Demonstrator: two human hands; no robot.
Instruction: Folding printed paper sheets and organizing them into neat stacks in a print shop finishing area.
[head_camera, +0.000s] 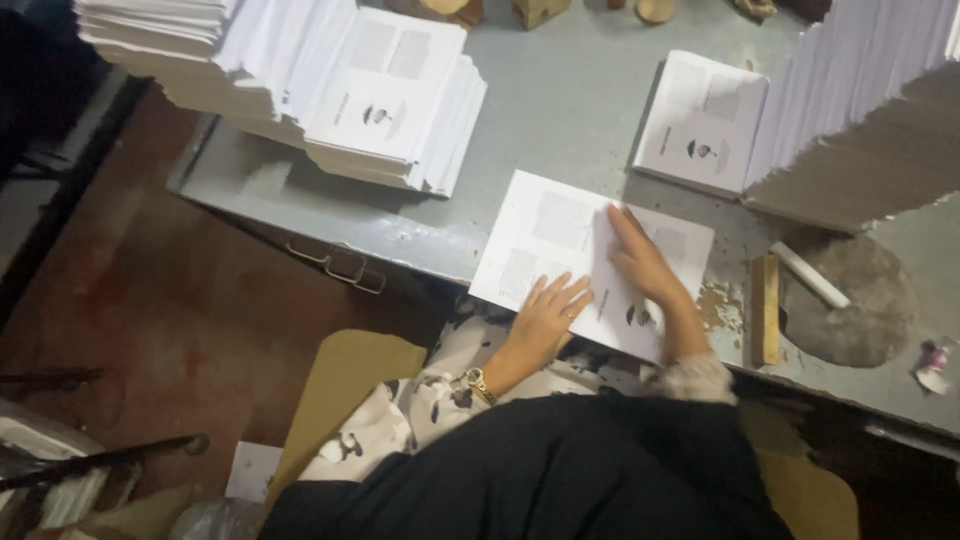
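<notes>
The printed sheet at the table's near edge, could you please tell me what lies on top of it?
Both hands lie flat on the printed sheet: the left hand near its lower edge, the right hand along the middle. They cover part of the print beneath.

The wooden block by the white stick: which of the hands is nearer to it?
Right. The right hand presses flat on the printed sheet, closer to the wooden block. The left hand rests on the sheet's near edge, farther away.

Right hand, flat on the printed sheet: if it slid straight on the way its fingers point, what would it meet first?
Probably the sheet's far edge, then bare grey table. The right hand points up-left; the way looks free.
</notes>
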